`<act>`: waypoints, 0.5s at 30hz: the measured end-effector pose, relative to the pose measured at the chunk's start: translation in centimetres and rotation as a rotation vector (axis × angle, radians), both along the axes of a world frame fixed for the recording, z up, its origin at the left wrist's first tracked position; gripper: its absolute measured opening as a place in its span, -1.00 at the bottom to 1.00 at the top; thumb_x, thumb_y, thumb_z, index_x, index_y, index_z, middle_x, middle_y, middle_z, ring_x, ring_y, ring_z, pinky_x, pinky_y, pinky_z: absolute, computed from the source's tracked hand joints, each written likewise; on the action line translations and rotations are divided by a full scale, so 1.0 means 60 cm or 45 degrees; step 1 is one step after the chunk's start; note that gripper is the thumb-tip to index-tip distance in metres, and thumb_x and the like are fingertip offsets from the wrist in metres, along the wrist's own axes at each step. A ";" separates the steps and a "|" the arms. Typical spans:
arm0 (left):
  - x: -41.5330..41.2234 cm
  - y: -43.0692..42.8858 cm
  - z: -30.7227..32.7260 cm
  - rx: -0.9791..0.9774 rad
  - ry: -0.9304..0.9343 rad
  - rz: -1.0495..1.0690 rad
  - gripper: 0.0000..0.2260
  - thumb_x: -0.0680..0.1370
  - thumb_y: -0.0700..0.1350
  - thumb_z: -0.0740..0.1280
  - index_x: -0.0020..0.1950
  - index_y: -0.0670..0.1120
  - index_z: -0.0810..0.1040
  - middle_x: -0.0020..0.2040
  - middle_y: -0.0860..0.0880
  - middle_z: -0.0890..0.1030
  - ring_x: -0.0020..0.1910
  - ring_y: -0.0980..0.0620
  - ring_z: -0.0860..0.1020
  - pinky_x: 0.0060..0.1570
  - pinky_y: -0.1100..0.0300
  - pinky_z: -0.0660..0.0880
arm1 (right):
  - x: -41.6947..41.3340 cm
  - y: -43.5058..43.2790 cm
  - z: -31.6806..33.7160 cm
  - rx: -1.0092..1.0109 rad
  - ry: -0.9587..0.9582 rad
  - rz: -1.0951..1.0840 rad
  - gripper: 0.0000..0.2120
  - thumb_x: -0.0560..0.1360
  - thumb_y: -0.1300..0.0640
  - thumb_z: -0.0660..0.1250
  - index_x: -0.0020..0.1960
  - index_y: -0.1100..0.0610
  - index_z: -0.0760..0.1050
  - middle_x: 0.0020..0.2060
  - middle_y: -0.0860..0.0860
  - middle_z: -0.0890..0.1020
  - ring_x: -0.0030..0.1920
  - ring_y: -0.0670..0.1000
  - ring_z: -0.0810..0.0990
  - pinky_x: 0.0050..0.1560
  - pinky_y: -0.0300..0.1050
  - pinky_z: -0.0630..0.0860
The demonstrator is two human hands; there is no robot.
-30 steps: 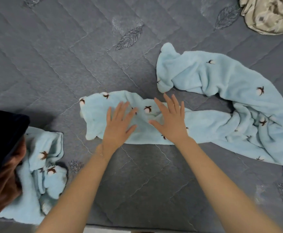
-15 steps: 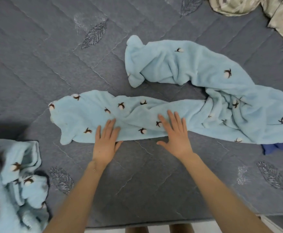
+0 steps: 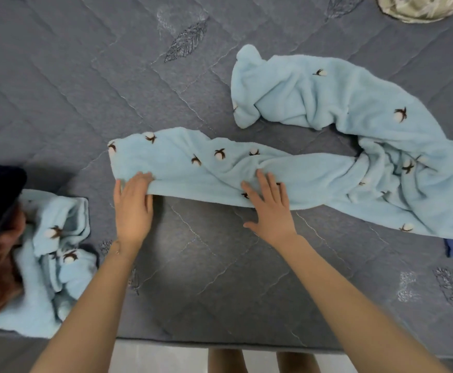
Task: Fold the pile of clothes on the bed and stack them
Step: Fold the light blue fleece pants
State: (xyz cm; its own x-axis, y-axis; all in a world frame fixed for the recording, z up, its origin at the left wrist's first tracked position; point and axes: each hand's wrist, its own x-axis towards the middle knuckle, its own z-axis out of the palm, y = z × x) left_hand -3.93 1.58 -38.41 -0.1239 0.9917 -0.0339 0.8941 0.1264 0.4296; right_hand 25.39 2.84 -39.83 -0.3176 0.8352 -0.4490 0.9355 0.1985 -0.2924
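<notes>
**Inspector:** Item and position?

**Assessor:** Pale blue fleece garment with cotton-boll print (image 3: 220,170), spread on the grey quilted bed (image 3: 58,90). Its near leg runs left to right, directly ahead of both hands.

**Inspector:** Hands?

**Assessor:** Left hand (image 3: 133,211) lies flat on the near edge by the free end. Right hand (image 3: 269,208) lies flat mid-leg, fingers spread. Neither grips. The left is nearer the free end and would likely lead the fold.

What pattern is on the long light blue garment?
Scattered white cotton bolls with brown stems on the garment; head view.
</notes>
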 end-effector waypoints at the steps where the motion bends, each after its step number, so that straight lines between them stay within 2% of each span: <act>1: 0.004 0.001 0.010 0.034 -0.128 0.072 -0.74 0.56 -0.40 0.20 0.22 -0.26 0.49 0.14 -0.25 0.56 0.14 -0.24 0.51 0.24 -0.14 0.35 | -0.006 0.000 0.002 -0.009 -0.009 -0.008 -0.08 0.43 -0.10 0.45 0.58 -0.07 -0.05 0.57 0.09 -0.21 0.56 0.16 -0.25 0.52 0.15 -0.26; 3: 0.015 0.003 0.028 0.085 -0.276 0.212 -0.77 0.60 -0.33 0.16 0.23 -0.22 0.46 0.02 -0.19 0.56 -0.04 -0.12 0.50 -0.03 0.08 0.38 | -0.013 0.002 0.007 0.000 0.040 -0.048 -0.23 0.49 -0.12 0.38 0.57 -0.06 0.06 0.58 0.08 -0.12 0.57 0.15 -0.19 0.52 0.12 -0.26; 6: 0.020 0.006 0.049 0.156 -0.277 0.336 -0.82 0.60 -0.23 0.21 0.17 -0.15 0.50 -0.11 -0.04 0.57 -0.20 0.03 0.46 -0.19 0.17 0.30 | -0.012 0.009 0.022 0.062 0.188 -0.186 -0.58 0.58 0.00 0.28 0.42 0.04 0.42 0.54 0.09 0.19 0.56 0.15 0.06 0.52 0.06 -0.17; 8: 0.011 0.011 0.064 0.195 -0.344 0.361 -0.86 0.58 -0.18 0.28 0.10 -0.15 0.56 -0.11 -0.01 0.61 -0.21 0.09 0.49 -0.19 0.19 0.34 | -0.011 0.014 0.032 0.090 0.228 -0.214 -0.72 0.60 0.10 0.27 0.26 0.16 0.56 0.42 0.13 0.41 0.46 0.17 0.28 0.51 0.04 0.03; 9: 0.005 0.014 0.073 0.209 -0.387 0.370 -0.87 0.57 -0.16 0.31 0.07 -0.15 0.59 -0.12 0.02 0.61 -0.21 0.14 0.49 -0.19 0.24 0.37 | -0.012 0.015 0.039 0.094 0.267 -0.236 -0.76 0.60 0.12 0.27 0.18 0.21 0.59 0.29 0.16 0.53 0.35 0.18 0.42 0.43 0.03 0.19; 10: 0.000 0.017 0.083 0.216 -0.423 0.383 -0.89 0.55 -0.16 0.34 0.03 -0.14 0.60 -0.14 0.05 0.61 -0.24 0.21 0.49 -0.20 0.30 0.39 | -0.014 0.016 0.048 0.072 0.323 -0.293 -0.78 0.61 0.12 0.26 0.07 0.25 0.59 0.09 0.19 0.62 0.16 0.19 0.53 0.25 0.02 0.35; 11: -0.006 0.020 0.093 0.214 -0.456 0.394 -0.91 0.53 -0.18 0.36 0.00 -0.14 0.62 -0.17 0.09 0.61 -0.26 0.24 0.50 -0.21 0.37 0.40 | -0.016 0.017 0.059 0.035 0.371 -0.370 -0.75 0.62 0.10 0.24 -0.03 0.28 0.55 -0.15 0.18 0.62 -0.05 0.19 0.57 0.02 0.03 0.42; 12: -0.011 0.022 0.102 0.206 -0.495 0.400 -0.94 0.51 -0.20 0.38 -0.04 -0.14 0.62 -0.22 0.16 0.61 -0.28 0.29 0.51 -0.21 0.43 0.40 | -0.018 0.019 0.070 0.010 0.402 -0.433 -0.72 0.63 0.06 0.22 -0.09 0.28 0.49 -0.31 0.14 0.55 -0.22 0.17 0.53 -0.16 0.03 0.40; 13: -0.018 0.025 0.111 0.182 -0.544 0.394 -0.97 0.50 -0.22 0.39 -0.08 -0.14 0.62 -0.27 0.21 0.60 -0.29 0.33 0.51 -0.21 0.46 0.40 | -0.019 0.023 0.082 0.014 0.418 -0.468 -0.70 0.63 0.03 0.21 -0.13 0.25 0.44 -0.39 0.09 0.48 -0.31 0.14 0.48 -0.26 0.02 0.36; 15: -0.028 0.033 0.131 0.106 -0.640 0.361 -0.94 0.48 -0.26 0.41 -0.14 -0.12 0.60 -0.31 0.29 0.59 -0.31 0.35 0.50 -0.22 0.46 0.40 | -0.018 0.035 0.108 0.030 0.459 -0.512 -0.70 0.62 0.02 0.22 -0.21 0.16 0.36 -0.46 -0.02 0.39 -0.37 0.06 0.39 -0.29 -0.04 0.29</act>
